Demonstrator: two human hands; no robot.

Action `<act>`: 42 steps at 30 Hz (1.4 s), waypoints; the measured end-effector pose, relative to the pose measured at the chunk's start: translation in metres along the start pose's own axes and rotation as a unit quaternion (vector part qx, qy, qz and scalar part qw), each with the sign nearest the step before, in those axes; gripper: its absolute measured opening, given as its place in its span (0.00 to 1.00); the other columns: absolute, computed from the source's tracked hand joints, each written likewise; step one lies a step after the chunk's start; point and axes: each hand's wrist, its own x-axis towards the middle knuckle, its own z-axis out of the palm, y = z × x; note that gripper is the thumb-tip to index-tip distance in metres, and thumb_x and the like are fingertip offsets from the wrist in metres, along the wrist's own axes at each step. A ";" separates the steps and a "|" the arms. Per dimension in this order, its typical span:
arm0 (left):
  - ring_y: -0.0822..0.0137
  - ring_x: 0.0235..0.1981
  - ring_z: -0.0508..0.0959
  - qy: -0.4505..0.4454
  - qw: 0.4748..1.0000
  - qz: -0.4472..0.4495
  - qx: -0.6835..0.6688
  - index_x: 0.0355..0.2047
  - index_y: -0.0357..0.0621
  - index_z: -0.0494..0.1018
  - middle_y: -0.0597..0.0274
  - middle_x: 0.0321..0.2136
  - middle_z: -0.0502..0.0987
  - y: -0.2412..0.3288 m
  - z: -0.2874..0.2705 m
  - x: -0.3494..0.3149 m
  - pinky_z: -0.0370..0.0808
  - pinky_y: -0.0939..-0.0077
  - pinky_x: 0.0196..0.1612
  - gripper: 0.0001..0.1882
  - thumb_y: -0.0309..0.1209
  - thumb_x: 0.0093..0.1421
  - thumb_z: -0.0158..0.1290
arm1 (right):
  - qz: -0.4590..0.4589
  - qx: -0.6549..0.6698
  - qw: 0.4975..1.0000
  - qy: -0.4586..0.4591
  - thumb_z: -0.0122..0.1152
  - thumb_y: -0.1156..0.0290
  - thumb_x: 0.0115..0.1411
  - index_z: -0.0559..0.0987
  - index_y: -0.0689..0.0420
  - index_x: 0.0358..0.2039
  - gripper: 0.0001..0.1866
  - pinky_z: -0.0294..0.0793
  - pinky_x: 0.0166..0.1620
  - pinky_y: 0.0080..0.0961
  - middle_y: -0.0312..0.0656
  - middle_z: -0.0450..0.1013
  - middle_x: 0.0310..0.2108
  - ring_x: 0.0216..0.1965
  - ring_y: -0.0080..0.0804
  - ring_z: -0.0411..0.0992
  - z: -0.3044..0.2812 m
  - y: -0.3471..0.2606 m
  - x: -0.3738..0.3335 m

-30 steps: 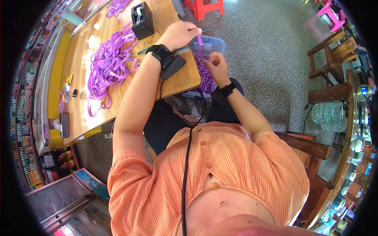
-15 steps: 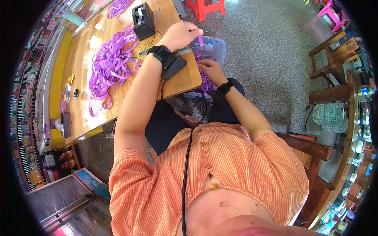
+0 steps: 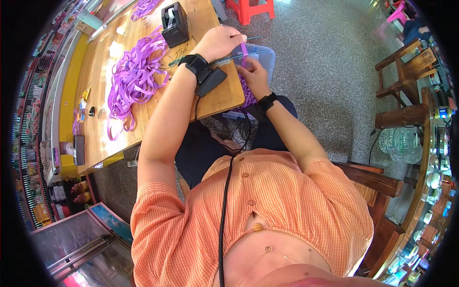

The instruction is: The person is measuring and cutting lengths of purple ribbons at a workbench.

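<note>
My left hand is closed around a thin dark stick or tool that juts out to the right over the table corner. A short strip of purple ribbon runs between both hands. My right hand pinches its lower end just above a clear plastic bin that holds more purple ribbon pieces. Each wrist wears a black band; a black device with a cable hangs from the left one.
A big heap of purple ribbon lies on the wooden table, with a black tape dispenser behind it. A red stool stands beyond the table, and wooden chairs to the right.
My right hand has moved a little up and right along the ribbon, closer to my left hand. The left hand has barely shifted.
</note>
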 end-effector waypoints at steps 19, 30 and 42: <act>0.51 0.34 0.79 0.005 1.000 0.014 -0.013 0.38 0.37 0.80 0.48 0.30 0.80 -0.003 -0.001 -0.003 0.74 0.65 0.40 0.19 0.44 0.64 0.52 | 0.099 0.023 0.950 -0.295 0.60 0.68 0.65 0.83 0.60 0.45 0.12 0.64 0.26 0.15 0.29 0.71 0.21 0.22 0.14 0.65 -0.078 -0.092 -0.106; 0.51 0.35 0.79 0.016 1.000 0.020 -0.005 0.37 0.39 0.80 0.48 0.31 0.80 -0.001 0.001 -0.003 0.74 0.65 0.41 0.19 0.44 0.63 0.52 | 0.061 0.035 0.951 -0.302 0.62 0.71 0.63 0.84 0.59 0.44 0.11 0.65 0.26 0.15 0.31 0.72 0.22 0.21 0.15 0.66 -0.088 -0.156 -0.098; 0.62 0.39 0.81 0.095 0.953 -0.126 -0.260 0.43 0.40 0.80 0.53 0.34 0.82 -0.006 -0.011 -0.005 0.74 0.71 0.46 0.17 0.39 0.65 0.51 | -0.070 -0.141 0.947 -0.280 0.68 0.59 0.58 0.83 0.52 0.46 0.18 0.60 0.27 0.13 0.25 0.74 0.29 0.25 0.13 0.62 -0.046 -0.229 0.090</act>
